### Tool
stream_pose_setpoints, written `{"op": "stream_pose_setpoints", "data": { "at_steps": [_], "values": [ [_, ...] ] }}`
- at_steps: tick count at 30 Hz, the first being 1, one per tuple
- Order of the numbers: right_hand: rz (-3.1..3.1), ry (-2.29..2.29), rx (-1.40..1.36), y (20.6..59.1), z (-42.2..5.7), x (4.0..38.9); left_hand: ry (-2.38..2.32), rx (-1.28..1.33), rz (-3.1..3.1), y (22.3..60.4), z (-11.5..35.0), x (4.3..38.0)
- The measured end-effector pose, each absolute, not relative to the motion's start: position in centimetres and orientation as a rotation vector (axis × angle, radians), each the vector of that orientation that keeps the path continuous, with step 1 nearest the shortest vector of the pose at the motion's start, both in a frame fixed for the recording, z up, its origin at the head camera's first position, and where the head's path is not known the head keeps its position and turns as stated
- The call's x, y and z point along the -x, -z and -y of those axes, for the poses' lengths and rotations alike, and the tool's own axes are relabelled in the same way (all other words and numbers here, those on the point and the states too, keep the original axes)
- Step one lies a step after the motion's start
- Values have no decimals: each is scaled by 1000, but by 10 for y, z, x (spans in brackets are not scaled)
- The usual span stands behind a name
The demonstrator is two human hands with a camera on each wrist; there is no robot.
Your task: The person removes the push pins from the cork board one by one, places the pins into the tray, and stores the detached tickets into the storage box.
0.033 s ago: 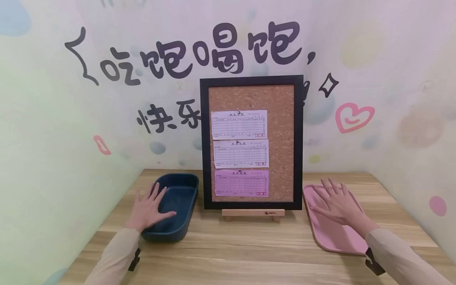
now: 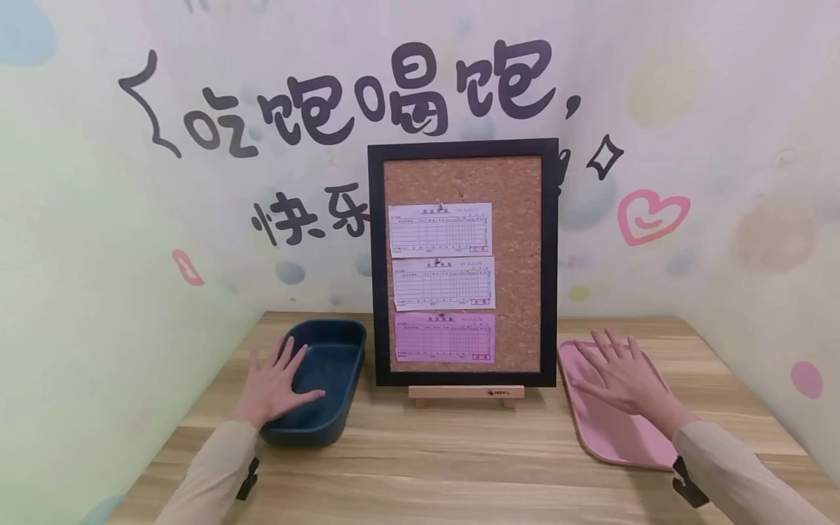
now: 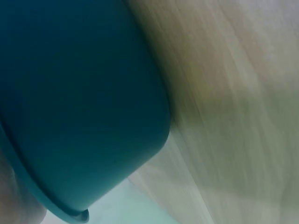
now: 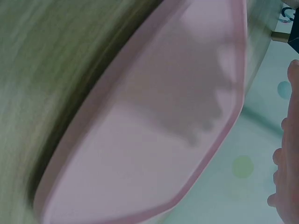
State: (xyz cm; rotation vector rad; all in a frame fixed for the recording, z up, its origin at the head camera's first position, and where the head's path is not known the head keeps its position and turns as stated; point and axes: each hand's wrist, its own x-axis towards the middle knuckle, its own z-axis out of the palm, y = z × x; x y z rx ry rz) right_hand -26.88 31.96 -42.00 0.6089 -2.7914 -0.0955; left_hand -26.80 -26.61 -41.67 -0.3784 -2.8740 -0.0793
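Note:
My left hand (image 2: 272, 386) is spread with straight fingers over the left side of a deep dark-blue plastic bin (image 2: 337, 397). Whether it touches the rim cannot be told. The bin's outer wall (image 3: 84, 102) fills much of the left wrist view. On the other side, my right hand (image 2: 623, 379) hovers palm down above a shallow pink tray (image 2: 639, 445), fingers apart. Its shadow falls on the tray in the right wrist view, where the hand (image 4: 287, 163) shows at the right edge. Both hands hold nothing.
Between the containers a black-framed cork board (image 2: 518, 255) stands on a small wooden easel (image 2: 466, 391). Pinned to it are two white slips (image 2: 441, 230) and, below, a pink slip (image 2: 445, 339). A wood-grain table (image 2: 459, 467) meets printed walls (image 2: 741, 131) behind and at both sides.

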Motion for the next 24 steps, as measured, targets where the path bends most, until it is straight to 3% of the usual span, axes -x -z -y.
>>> {"op": "stream_pose_setpoints", "data": {
  "at_steps": [24],
  "values": [
    [2777,69,-669,394,-324,286,42,464,2782,408,256,281]
  ]
}}
